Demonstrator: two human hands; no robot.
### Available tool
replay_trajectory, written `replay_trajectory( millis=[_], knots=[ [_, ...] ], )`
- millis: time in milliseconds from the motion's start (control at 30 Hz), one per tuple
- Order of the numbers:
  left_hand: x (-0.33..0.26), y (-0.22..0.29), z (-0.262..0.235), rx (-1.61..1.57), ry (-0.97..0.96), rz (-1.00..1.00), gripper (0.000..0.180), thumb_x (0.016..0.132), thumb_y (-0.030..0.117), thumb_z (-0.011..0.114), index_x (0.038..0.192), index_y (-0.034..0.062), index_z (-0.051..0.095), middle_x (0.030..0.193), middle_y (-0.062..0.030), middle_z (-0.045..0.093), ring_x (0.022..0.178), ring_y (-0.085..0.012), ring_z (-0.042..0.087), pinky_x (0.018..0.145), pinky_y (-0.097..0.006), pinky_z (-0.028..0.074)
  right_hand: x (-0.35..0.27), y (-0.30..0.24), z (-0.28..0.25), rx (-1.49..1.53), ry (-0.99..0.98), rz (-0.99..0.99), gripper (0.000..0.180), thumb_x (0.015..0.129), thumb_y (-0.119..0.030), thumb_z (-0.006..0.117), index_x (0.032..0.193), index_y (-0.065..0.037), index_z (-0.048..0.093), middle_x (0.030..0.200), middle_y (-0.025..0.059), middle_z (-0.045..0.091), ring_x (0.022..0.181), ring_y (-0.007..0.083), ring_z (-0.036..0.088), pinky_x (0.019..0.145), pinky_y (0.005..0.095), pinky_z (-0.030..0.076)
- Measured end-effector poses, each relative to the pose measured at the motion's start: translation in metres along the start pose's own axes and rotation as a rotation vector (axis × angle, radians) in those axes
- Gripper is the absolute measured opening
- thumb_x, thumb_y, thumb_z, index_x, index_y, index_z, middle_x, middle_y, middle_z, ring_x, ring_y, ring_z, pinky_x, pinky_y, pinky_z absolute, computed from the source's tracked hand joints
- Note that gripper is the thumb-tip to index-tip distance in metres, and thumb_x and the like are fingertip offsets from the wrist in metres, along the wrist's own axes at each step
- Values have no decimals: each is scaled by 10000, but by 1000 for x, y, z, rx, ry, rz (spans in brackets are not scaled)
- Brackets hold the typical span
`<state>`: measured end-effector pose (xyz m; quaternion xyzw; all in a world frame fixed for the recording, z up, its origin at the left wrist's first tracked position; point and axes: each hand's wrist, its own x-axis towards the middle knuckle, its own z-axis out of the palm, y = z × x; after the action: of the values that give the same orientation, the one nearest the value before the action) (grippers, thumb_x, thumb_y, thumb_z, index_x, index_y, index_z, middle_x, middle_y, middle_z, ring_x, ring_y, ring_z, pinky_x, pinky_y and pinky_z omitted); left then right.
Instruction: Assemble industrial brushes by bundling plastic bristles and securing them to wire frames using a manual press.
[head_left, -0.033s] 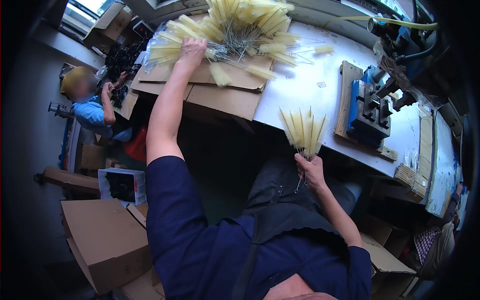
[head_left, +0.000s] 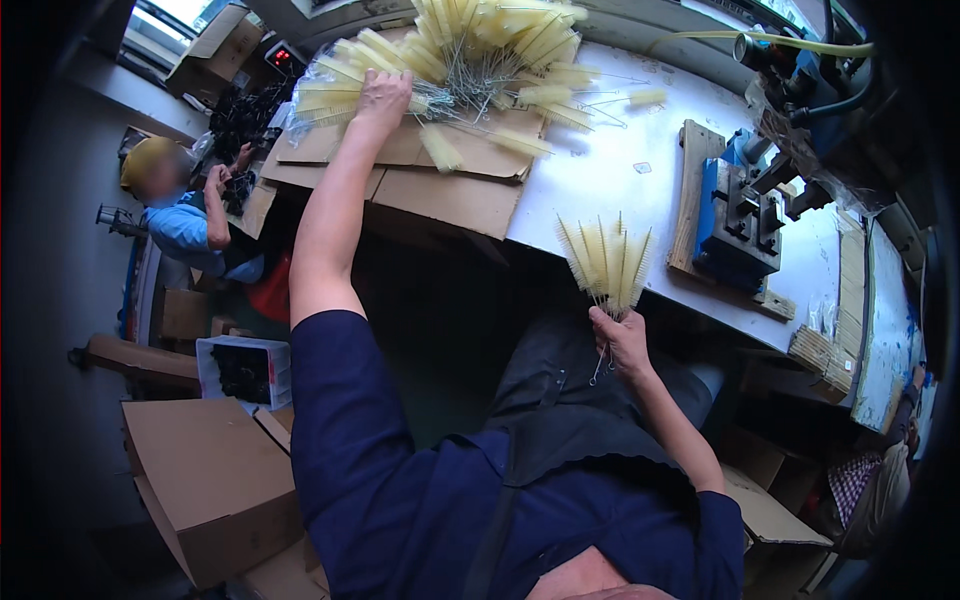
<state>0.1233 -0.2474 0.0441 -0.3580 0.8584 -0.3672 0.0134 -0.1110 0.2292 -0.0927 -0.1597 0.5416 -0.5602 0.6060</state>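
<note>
While the left hand [head_left: 383,95] is stretched far out over the white tabletop [head_left: 610,175], its fingers are laid down and curled onto the near edge of a loose heap of pale yellow bristle brushes with thin twisted-wire stems [head_left: 470,60]; whether a brush is actually pinched there cannot be told. This heap is spread over flat sheets of brown corrugated cardboard [head_left: 450,195] that overhang the tabletop's near edge, and a few single brushes are scattered just beside it on the bare white surface.

Lower down in the same head view, the right hand [head_left: 620,340] is seen near the person's lap, its fingers clamped together around the wire stems of a small fan of the same yellow brushes [head_left: 607,262], which is held upright with the bristle ends spread upward against the tabletop's edge. Wire ends are seen hanging below the fist.

To the right of the fan, a blue metal fixture [head_left: 738,215] is mounted on a wooden board [head_left: 692,190] on the tabletop.

At the lower left, on the floor, a closed brown cardboard box [head_left: 205,475] is standing, and just above it a small white open crate [head_left: 245,372] is filled with dark items that are too small to identify. Farther left, another person in a blue shirt [head_left: 185,225] is seated, hands raised to a dark pile.
</note>
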Motion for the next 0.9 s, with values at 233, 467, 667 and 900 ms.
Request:
replay_trajectory(
  millis=[233, 467, 667, 900],
  knots=[
    [20, 6, 11, 37, -41, 82, 206, 900, 142, 538, 1063, 154, 664, 968, -66, 705, 1013, -235, 643, 903, -420, 432, -6, -2, -3, -2, 14, -30, 217, 918, -225, 702, 818, -88, 567, 588, -59, 470, 432, 50, 410, 390, 223, 321],
    [23, 9, -3, -189, -279, -44, 296, 894, 136, 532, 1124, 203, 707, 1216, -106, 567, 1208, -274, 520, 1015, -439, 417, -8, -1, -13, 10, 79, -1, 216, 916, -225, 704, 821, -84, 570, 599, -57, 476, 441, 49, 417, 394, 221, 328],
    [6, 15, 4, -217, -309, 61, 354, 829, 42, 560, 1120, 179, 707, 1181, -123, 552, 1167, -301, 513, 988, -427, 438, -1, -2, -6, 20, 62, -4, 207, 914, -212, 706, 823, -81, 574, 606, -56, 483, 447, 48, 420, 403, 219, 334],
    [-8, 25, -15, -246, -249, 105, 255, 802, 115, 605, 1034, 62, 699, 1167, -136, 549, 1158, -301, 513, 975, -457, 434, 1, 8, -9, 3, 47, -8, 196, 913, -203, 711, 836, -75, 584, 597, -57, 477, 449, 48, 419, 405, 220, 332]
  ],
)
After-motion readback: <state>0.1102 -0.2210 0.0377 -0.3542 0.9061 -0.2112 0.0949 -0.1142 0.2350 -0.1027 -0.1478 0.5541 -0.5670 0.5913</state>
